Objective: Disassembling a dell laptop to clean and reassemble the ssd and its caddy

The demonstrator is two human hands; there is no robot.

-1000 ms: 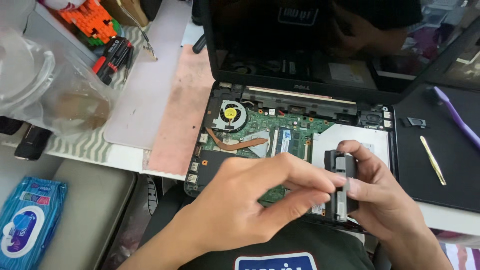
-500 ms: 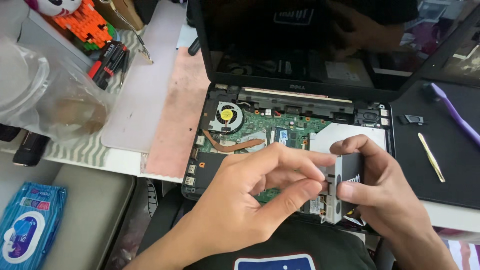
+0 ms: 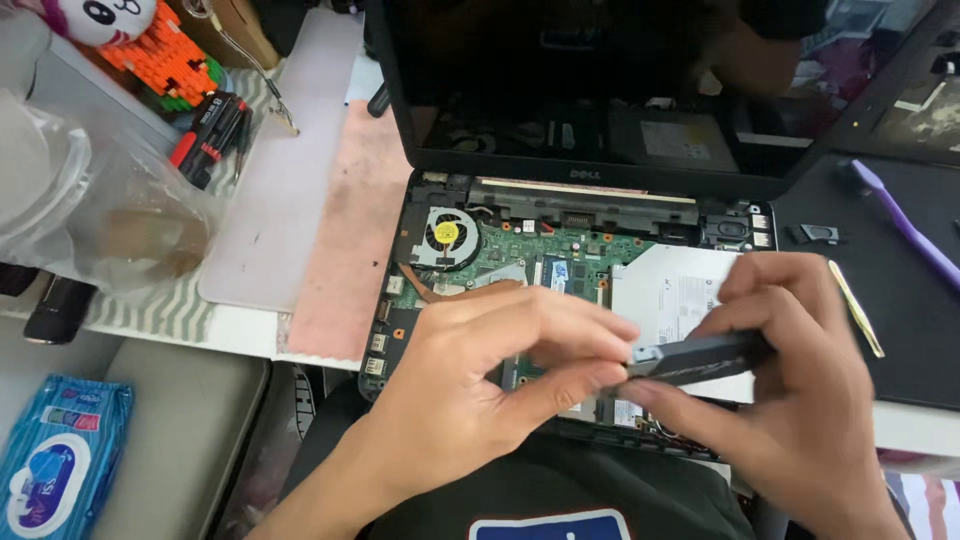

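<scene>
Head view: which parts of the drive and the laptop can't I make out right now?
- Flat dark drive: both ends covered by the left hand and right hand; motion-blurred.
- Laptop base: front part hidden beneath both hands.
- Green board chips: too small to make out.
- Purple tool: cut off by the right edge.

An opened laptop (image 3: 590,250) lies on the tabletop (image 3: 240,330), its screen standing behind the bared board. The fan (image 3: 443,236) sits in the board's rear left corner. Left of the laptop lie two mats (image 3: 300,180); behind them, screwdrivers (image 3: 210,135). The left hand (image 3: 480,390) and right hand (image 3: 790,400) meet over the laptop's front right, pinching a flat part (image 3: 700,357), possibly a drive. Tweezers (image 3: 855,308) lie right.
</scene>
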